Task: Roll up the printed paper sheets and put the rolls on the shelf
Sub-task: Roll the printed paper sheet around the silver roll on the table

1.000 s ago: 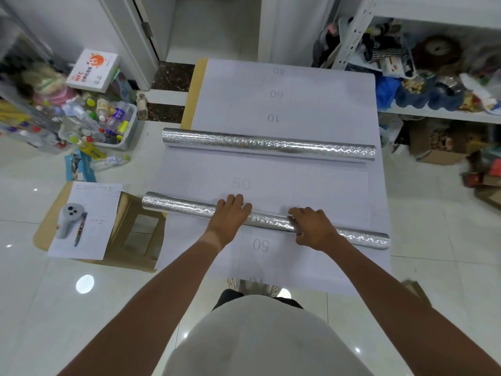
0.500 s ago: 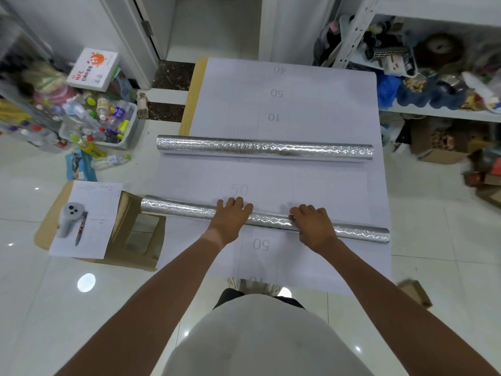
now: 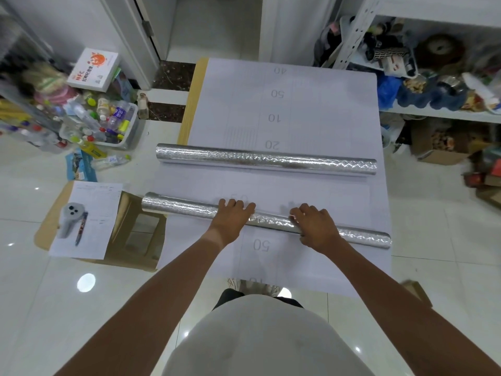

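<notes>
Two long silver embossed rolls lie across white printed sheets (image 3: 320,104) spread on the floor. The far roll (image 3: 271,160) lies untouched. The near roll (image 3: 181,207) runs slightly askew, its right end closer to me. My left hand (image 3: 232,222) presses on its middle with fingers stretched over the top. My right hand (image 3: 315,226) curls over it a little further right. Grey numbers such as 40, 50, 10 and 20 are printed on the sheets. The white metal shelf (image 3: 439,115) stands at the right, crowded with objects.
Left of the sheets lies flattened cardboard (image 3: 135,234) with a paper, a grey device (image 3: 71,219) and a pen. A bin of bottles (image 3: 108,123) and a white box stand at the far left. Boxes sit under the shelf at the right. A doorway opens beyond.
The far roll has come closer to me, uncovering the printed 20 behind it. The 50 between the rolls has slid under my left fingers. Both hands stay on the near roll.
</notes>
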